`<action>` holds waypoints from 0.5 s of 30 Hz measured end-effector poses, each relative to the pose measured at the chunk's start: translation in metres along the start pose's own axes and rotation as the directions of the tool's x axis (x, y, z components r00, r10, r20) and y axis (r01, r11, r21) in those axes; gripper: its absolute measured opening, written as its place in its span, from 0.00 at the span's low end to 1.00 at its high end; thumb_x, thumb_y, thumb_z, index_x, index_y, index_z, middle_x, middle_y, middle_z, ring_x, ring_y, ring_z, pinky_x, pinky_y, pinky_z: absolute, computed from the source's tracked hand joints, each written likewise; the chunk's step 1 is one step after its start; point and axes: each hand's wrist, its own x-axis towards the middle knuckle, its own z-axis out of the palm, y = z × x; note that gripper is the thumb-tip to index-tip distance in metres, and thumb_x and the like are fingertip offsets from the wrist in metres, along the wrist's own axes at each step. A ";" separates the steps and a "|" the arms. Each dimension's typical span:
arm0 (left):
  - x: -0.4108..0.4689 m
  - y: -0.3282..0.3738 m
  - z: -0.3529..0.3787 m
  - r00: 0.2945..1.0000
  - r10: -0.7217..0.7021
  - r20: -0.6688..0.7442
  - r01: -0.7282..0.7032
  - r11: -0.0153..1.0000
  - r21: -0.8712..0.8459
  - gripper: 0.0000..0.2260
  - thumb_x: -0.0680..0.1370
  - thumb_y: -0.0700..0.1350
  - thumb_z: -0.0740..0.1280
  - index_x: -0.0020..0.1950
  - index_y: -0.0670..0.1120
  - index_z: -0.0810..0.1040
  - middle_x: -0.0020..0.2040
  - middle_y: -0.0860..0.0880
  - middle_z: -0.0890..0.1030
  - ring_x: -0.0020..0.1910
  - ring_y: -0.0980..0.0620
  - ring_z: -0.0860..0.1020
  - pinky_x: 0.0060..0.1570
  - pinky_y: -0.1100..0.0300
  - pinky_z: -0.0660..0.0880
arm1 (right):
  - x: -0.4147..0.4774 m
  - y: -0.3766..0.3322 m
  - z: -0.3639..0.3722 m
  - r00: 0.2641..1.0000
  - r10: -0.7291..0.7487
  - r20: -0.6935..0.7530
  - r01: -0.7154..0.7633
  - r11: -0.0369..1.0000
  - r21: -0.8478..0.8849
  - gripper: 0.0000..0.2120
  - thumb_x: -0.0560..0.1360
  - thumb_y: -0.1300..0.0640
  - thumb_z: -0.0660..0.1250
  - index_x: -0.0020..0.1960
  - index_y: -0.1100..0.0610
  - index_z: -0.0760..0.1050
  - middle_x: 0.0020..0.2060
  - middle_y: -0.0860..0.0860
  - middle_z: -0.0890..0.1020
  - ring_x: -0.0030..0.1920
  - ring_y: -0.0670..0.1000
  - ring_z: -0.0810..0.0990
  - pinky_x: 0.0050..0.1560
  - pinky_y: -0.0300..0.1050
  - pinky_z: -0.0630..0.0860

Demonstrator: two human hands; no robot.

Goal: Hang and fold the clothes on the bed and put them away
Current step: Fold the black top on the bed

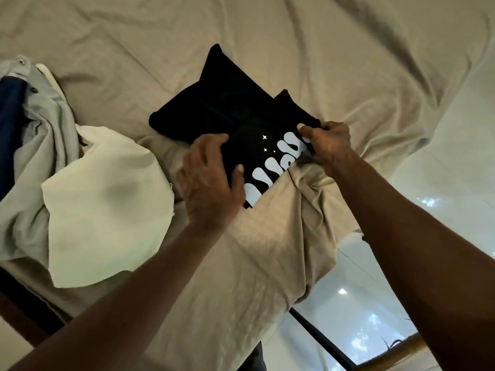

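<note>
- A black folded T-shirt (230,108) with pale puffy lettering and small white stars lies flat on the bed's wrinkled beige sheet (308,49), its printed end towards the person.
- The left hand (211,183) grips the T-shirt's near left edge. Its fingers (214,143) curl over the top of the cloth, and the thumb presses on the fabric just beside the lettering.
- The right hand (328,143) pinches the T-shirt's near right corner, with the thumb on top and the fingers curled round the edge, so the cloth is clamped between them.
- The lettering shows in the stretch of T-shirt between the two hands. The far end of the T-shirt lies well beyond both sets of fingers, with two folded corners poking up.
- The sheet bunches into a ridge just below the T-shirt's near edge, between the two forearms.
- Left of the T-shirt is a loose heap of clothes: a crumpled pale cream cloth (107,199) nearest, a grey-green shirt with snap buttons (48,124) behind it, and a navy blue garment (10,124) at the far left.
- Right of and below the T-shirt, past the bed's edge, are a glossy pale floor (439,162) and a dark frame rail (321,341).
</note>
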 end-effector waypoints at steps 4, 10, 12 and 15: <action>-0.015 0.015 0.014 0.894 0.284 0.346 -0.363 0.913 0.186 0.36 0.71 0.60 0.75 0.75 0.51 0.69 0.73 0.48 0.71 0.68 0.44 0.73 0.60 0.48 0.73 | -0.008 -0.011 -0.001 0.999 0.014 0.047 -0.021 0.988 0.156 0.07 0.71 0.59 0.77 0.42 0.56 0.78 0.35 0.52 0.83 0.34 0.52 0.82 0.31 0.42 0.77; 0.002 0.013 0.010 0.895 0.194 0.402 -0.298 0.930 0.214 0.24 0.74 0.39 0.68 0.70 0.46 0.75 0.57 0.45 0.82 0.52 0.41 0.79 0.49 0.48 0.76 | -0.063 -0.014 -0.009 0.991 0.104 0.082 -0.128 0.913 0.388 0.18 0.70 0.65 0.70 0.58 0.54 0.73 0.37 0.54 0.77 0.30 0.50 0.75 0.26 0.38 0.70; 0.000 0.019 -0.010 0.871 0.184 0.456 -0.268 0.955 0.126 0.18 0.73 0.41 0.66 0.63 0.48 0.79 0.49 0.46 0.84 0.48 0.41 0.81 0.47 0.50 0.76 | -0.093 -0.010 -0.021 0.992 0.117 0.055 -0.129 0.919 0.373 0.20 0.74 0.65 0.67 0.62 0.49 0.73 0.36 0.52 0.77 0.26 0.47 0.73 0.24 0.37 0.69; -0.005 0.026 -0.050 0.813 0.116 0.570 -0.113 0.993 -0.041 0.11 0.70 0.45 0.65 0.50 0.50 0.83 0.38 0.52 0.83 0.39 0.48 0.82 0.36 0.59 0.74 | -0.134 -0.002 -0.042 0.981 0.170 0.090 -0.190 0.917 0.350 0.19 0.74 0.64 0.66 0.61 0.47 0.78 0.32 0.51 0.76 0.23 0.47 0.68 0.24 0.37 0.67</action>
